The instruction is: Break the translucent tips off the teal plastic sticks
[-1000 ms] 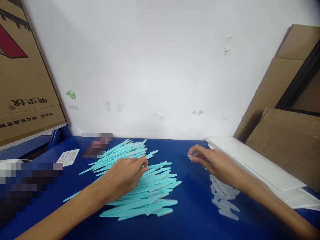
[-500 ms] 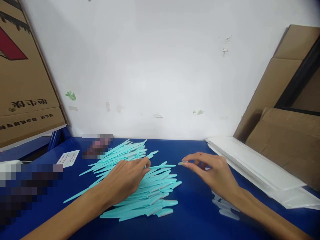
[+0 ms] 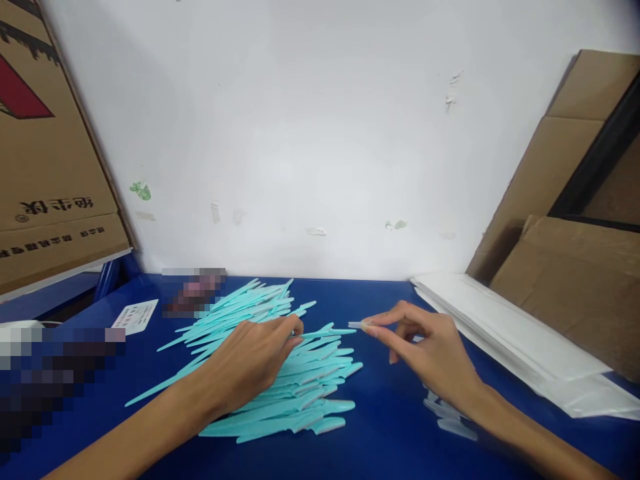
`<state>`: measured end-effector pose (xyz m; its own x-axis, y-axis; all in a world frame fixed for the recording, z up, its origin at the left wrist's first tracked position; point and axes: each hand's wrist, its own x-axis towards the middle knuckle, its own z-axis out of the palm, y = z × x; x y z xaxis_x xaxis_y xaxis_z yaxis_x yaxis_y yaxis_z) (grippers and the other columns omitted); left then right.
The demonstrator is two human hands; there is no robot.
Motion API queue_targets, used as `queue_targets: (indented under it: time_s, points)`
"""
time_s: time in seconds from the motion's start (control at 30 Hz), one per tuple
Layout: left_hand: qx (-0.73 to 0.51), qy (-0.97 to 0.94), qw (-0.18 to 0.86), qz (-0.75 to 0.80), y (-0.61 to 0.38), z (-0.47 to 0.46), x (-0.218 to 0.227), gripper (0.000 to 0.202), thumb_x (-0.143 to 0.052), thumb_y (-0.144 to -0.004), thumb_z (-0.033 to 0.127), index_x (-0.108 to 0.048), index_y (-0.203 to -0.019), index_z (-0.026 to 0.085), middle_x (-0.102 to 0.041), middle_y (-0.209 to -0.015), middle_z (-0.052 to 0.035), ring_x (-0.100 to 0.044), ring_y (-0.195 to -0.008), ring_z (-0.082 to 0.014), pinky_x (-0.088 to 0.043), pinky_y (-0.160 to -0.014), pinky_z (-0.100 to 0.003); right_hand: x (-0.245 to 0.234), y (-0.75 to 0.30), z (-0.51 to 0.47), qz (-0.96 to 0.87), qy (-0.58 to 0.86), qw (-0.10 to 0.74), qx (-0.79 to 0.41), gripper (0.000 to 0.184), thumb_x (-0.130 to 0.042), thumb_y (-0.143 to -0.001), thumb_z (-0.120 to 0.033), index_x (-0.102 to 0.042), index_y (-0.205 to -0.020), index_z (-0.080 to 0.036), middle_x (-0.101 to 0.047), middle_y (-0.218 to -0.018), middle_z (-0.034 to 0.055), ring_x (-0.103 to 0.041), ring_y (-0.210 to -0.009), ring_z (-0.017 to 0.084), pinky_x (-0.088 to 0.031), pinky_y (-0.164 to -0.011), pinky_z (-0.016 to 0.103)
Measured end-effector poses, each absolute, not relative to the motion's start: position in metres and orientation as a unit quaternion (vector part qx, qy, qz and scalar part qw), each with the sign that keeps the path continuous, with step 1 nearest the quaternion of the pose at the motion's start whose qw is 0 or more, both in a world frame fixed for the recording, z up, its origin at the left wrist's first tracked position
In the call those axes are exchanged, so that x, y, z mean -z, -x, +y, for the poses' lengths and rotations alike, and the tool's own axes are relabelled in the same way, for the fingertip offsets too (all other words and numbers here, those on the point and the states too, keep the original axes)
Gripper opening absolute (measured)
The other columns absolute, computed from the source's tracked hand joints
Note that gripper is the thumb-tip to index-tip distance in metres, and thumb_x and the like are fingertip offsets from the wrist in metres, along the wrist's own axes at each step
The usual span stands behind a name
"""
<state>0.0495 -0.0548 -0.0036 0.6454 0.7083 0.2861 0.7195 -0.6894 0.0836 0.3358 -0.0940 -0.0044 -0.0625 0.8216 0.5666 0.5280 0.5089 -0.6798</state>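
Note:
A heap of thin teal plastic sticks (image 3: 280,373) lies on the blue table (image 3: 385,427). My left hand (image 3: 250,363) rests on top of the heap, fingers curled, fingertips pinching one stick near its far end. My right hand (image 3: 430,357) hovers right of the heap, thumb and forefinger pinching a small clear plastic cap (image 3: 356,325) that points toward the teal stick's tip. A small pile of clear caps (image 3: 447,417) lies under my right wrist, partly hidden by it.
A white wall stands close behind the table. Cardboard boxes lean at the left (image 3: 45,153) and right (image 3: 575,220). A stack of white sheets (image 3: 510,333) lies at the right. A white card (image 3: 135,315) sits at the back left.
My right hand has moved left from the clear-cap pile toward the teal heap, carrying a clear cap. My left hand has stayed on the heap.

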Motion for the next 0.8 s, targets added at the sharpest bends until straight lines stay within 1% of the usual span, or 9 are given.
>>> queue_targets:
  time_s: [0.13, 0.2, 0.27, 0.37, 0.47, 0.57, 0.63, 0.7, 0.8]
  points:
    - [0.161, 0.909, 0.028, -0.385, -0.049, -0.055, 0.004, 0.014, -0.038, -0.11, 0.03, -0.051, -0.106, 0.026, -0.066, -0.079, 0.0038, -0.049, -0.053, -0.0183, -0.021, -0.055, -0.027, 0.008, -0.335, -0.091, -0.726, 0.462, 0.486, -0.155, 0.019, -0.075, -0.089, -0.042, -0.078, -0.087, -0.023, -0.081, -0.083, 0.0048, -0.06, -0.04, 0.011, -0.046, -0.043, 0.026]
    - [0.165, 0.91, 0.029, -0.38, -0.049, -0.055, 0.004, 0.014, -0.038, -0.109, 0.03, -0.05, -0.105, 0.026, -0.066, -0.077, 0.0042, -0.048, -0.051, -0.0177, -0.021, -0.055, -0.027, 0.009, -0.335, -0.091, -0.73, 0.457, 0.483, -0.157, 0.019, -0.075, -0.089, -0.042, -0.079, -0.088, -0.023, -0.08, -0.082, 0.0047, -0.061, -0.041, 0.011, -0.047, -0.044, 0.026]
    - [0.173, 0.91, 0.025, -0.376, -0.048, -0.055, 0.005, 0.015, -0.037, -0.109, 0.03, -0.051, -0.104, 0.026, -0.064, -0.073, 0.0049, -0.046, -0.049, -0.0168, -0.022, -0.054, -0.026, 0.008, -0.336, -0.092, -0.73, 0.46, 0.481, -0.155, 0.019, -0.075, -0.089, -0.042, -0.079, -0.089, -0.023, -0.078, -0.072, 0.0031, -0.061, -0.042, 0.012, -0.046, -0.044, 0.026]
    - [0.192, 0.909, 0.019, -0.369, -0.048, -0.053, 0.005, 0.019, -0.034, -0.11, 0.03, -0.051, -0.103, 0.025, -0.062, -0.069, 0.0054, -0.042, -0.044, -0.0153, -0.021, -0.051, -0.026, 0.002, -0.337, -0.095, -0.724, 0.468, 0.486, -0.146, 0.019, -0.075, -0.089, -0.042, -0.079, -0.088, -0.024, -0.069, -0.054, -0.001, -0.059, -0.041, 0.013, -0.045, -0.045, 0.027]
    - [0.207, 0.908, 0.023, -0.363, -0.048, -0.052, 0.004, 0.02, -0.033, -0.11, 0.029, -0.051, -0.103, 0.024, -0.063, -0.071, 0.005, -0.042, -0.043, -0.0145, -0.021, -0.05, -0.026, 0.0, -0.339, -0.095, -0.725, 0.465, 0.481, -0.167, 0.019, -0.075, -0.089, -0.043, -0.079, -0.087, -0.024, -0.066, -0.051, -0.002, -0.061, -0.041, 0.014, -0.045, -0.046, 0.026]
    - [0.219, 0.909, 0.033, -0.352, -0.049, -0.053, 0.004, 0.017, -0.036, -0.11, 0.029, -0.051, -0.104, 0.024, -0.067, -0.076, 0.0045, -0.047, -0.046, -0.0145, -0.024, -0.052, -0.026, 0.006, -0.337, -0.092, -0.721, 0.464, 0.472, -0.204, 0.02, -0.076, -0.088, -0.043, -0.078, -0.085, -0.023, -0.065, -0.048, -0.0031, -0.063, -0.041, 0.014, -0.045, -0.046, 0.025]
    - [0.232, 0.913, 0.046, -0.334, -0.05, -0.055, 0.005, 0.016, -0.037, -0.11, 0.029, -0.051, -0.105, 0.024, -0.07, -0.082, 0.0037, -0.049, -0.048, -0.0143, -0.025, -0.052, -0.026, 0.012, -0.334, -0.091, -0.726, 0.456, 0.466, -0.218, 0.02, -0.076, -0.088, -0.043, -0.078, -0.085, -0.023, -0.065, -0.048, -0.0033, -0.063, -0.041, 0.014, -0.046, -0.047, 0.025]
    - [0.235, 0.919, 0.064, -0.31, -0.051, -0.058, 0.006, 0.017, -0.036, -0.111, 0.029, -0.051, -0.107, 0.024, -0.072, -0.088, 0.0025, -0.051, -0.048, -0.0141, -0.023, -0.051, -0.027, 0.016, -0.332, -0.091, -0.734, 0.444, 0.46, -0.227, 0.019, -0.075, -0.089, -0.042, -0.079, -0.087, -0.023, -0.069, -0.052, -0.0021, -0.064, -0.042, 0.014, -0.046, -0.046, 0.025]
    - [0.223, 0.926, 0.101, -0.289, -0.052, -0.062, 0.009, 0.02, -0.031, -0.112, 0.029, -0.05, -0.107, 0.022, -0.071, -0.087, 0.0017, -0.049, -0.045, -0.0139, -0.018, -0.049, -0.029, 0.019, -0.33, -0.093, -0.743, 0.429, 0.461, -0.229, 0.017, -0.075, -0.09, -0.04, -0.08, -0.086, -0.023, -0.075, -0.062, -0.0003, -0.064, -0.041, 0.013, -0.048, -0.046, 0.024]
